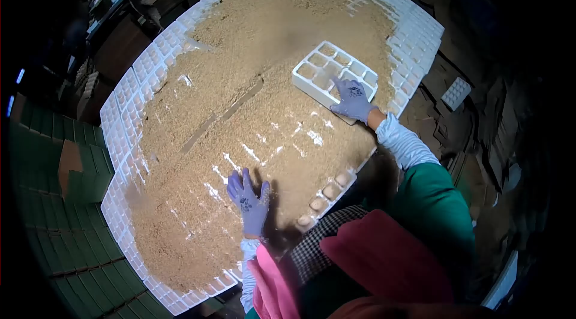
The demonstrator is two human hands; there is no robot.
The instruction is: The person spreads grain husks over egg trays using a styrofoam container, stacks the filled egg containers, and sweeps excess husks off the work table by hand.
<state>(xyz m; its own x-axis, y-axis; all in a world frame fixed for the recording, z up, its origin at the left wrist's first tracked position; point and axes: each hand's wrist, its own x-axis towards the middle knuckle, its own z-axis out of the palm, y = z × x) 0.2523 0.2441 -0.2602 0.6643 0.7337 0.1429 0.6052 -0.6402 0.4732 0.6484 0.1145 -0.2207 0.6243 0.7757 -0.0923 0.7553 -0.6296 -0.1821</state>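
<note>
My right hand [354,102], in a grey-purple glove, grips the near edge of a white compartment tray [305,84]. Its fingers reach over the rim into the cells, and the thumb's hold is partly hidden. The tray sits tilted on a broad layer of tan, sawdust-like material [240,55]. My left hand [249,204], gloved alike, is held over the same material near the front, empty, with its fingers apart. Between the hands, white divider ridges [249,152] poke through the tan layer.
White cell trays [125,94] edge the work surface, with more at the right [414,46]. Filled cells [332,190] show beside my body. Green stacked boxes [66,181] stand at left. Flattened cardboard [462,139] and a small white tray [456,93] lie on the right floor.
</note>
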